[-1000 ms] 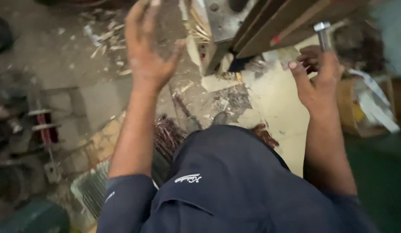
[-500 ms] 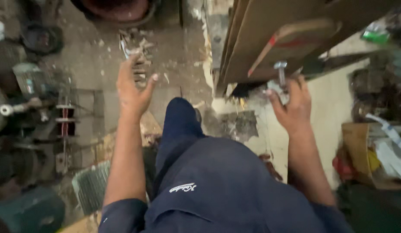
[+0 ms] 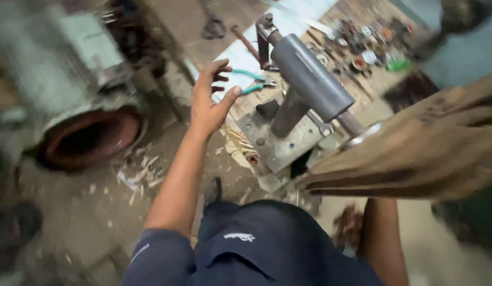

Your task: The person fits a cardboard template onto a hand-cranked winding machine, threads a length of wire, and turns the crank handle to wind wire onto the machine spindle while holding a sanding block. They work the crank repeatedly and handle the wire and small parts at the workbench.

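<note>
Your left hand (image 3: 208,103) was spread wide, empty, reaching toward green-handled pliers (image 3: 249,81) on worktop (image 3: 240,53); not yet grasped. Right hand hidden behind wooden board (image 3: 415,153), grip unknown.

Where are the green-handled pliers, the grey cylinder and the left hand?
green-handled pliers (image 3: 252,82), head view, on the handles.
grey cylinder (image 3: 311,77), head view, mid-barrel.
left hand (image 3: 209,103), head view, on the palm.

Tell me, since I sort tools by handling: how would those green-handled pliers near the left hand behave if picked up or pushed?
The pliers lie flat beside the left hand, so they would probably slide, not roll. Their metal head suggests some weight at the front. The two handles stand apart, so they may swing at the joint when lifted; the green grip looks less slippery than bare steel.
</note>
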